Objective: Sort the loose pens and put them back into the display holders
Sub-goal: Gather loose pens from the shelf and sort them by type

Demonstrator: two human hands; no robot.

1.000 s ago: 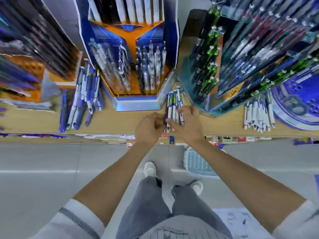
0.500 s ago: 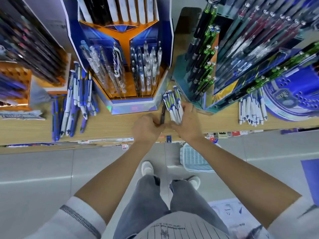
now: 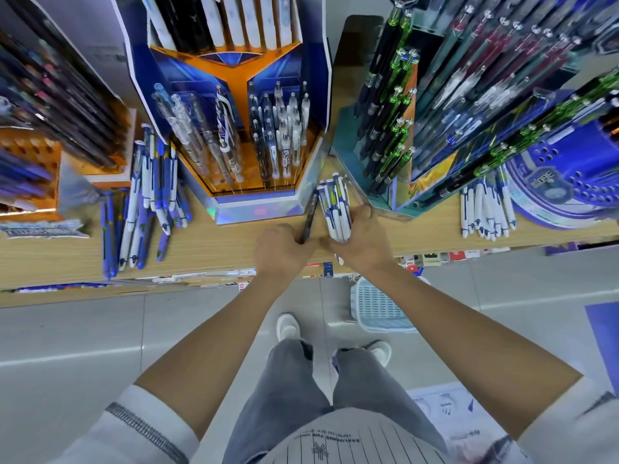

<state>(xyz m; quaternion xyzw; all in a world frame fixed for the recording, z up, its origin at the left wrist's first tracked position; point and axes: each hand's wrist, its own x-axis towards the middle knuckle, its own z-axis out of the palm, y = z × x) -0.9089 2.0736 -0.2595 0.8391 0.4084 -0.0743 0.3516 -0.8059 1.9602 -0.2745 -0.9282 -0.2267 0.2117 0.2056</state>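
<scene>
Wooden shelf [image 3: 214, 244] crowded with pen displays [image 3: 231, 95].
Your right hand [image 3: 363, 244] grips a white pen bundle [image 3: 336, 209] pointing to twelve o'clock; your left hand [image 3: 279, 254] pinches one dark pen [image 3: 310, 214], fingertips hidden.

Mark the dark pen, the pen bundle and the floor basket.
dark pen [image 3: 310, 216]: head view, middle of the barrel.
pen bundle [image 3: 336, 211]: head view, middle of the white barrels.
basket [image 3: 378, 304]: head view, its slatted wall.

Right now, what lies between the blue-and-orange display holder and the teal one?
Head view: a bundle of white-and-blue pens gripped by the right hand, and one dark pen held by the left hand.
</scene>
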